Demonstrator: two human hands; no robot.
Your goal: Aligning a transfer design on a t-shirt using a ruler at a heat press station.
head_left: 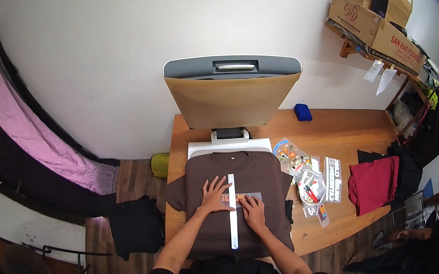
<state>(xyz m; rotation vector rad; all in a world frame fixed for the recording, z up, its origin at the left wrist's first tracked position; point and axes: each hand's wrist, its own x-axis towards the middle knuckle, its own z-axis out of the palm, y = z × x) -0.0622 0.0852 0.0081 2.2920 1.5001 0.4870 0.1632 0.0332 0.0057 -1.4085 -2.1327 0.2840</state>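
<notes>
Item under handling: a dark brown T-shirt (211,163), laid over the lower bed of a heat press (233,72) on a wooden worktop (346,128), its collar toward the machine. The upper plate of the press stands raised behind it, its underside faced with a tan sheet (229,105).

A narrow white ruler (233,226) lies lengthwise down the middle of the shirt, slightly slanted. To its right, a transfer sheet (257,196) with orange-toned lettering rests on the shirt, partly covered by ruler and fingers.

Left hand (215,195): palm down, fingers apart, spread on the shirt along the ruler's left side; the thumb reaches the ruler. Right hand (252,211): palm down, fingers bent and slightly apart, fingertips resting on the transfer sheet just beside the ruler.

Right of the shirt, the worktop carries clear bags (311,187) with coloured pieces, a sheet of white lettering (333,178) and a folded red cloth (373,183) near dark cloth. A small blue case (303,113) sits near the wall. Cardboard boxes (375,33) occupy a shelf at upper right. At left, black fabric (136,228) hangs low near a yellow-green object (159,165). Another person (404,236) is partly visible at the right edge; details are too dark to tell.
</notes>
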